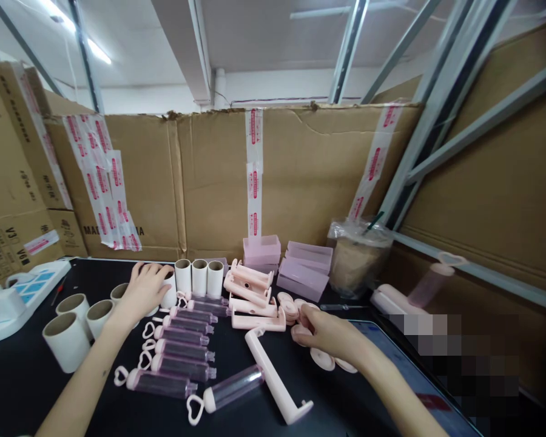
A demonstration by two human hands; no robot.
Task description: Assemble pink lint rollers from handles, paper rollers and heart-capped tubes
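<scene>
While left hand (148,286) curls at a white tube (168,295), right hand (324,331) meets pink discs (287,307).
Both half-closed — hold unclear; discs perhaps gathered for easy reach.

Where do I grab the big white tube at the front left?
Probably around the middle of the front white tube, coming from its near-left side. It stands upright with a round wall, and other white tubes stand behind it and to its right.
</scene>
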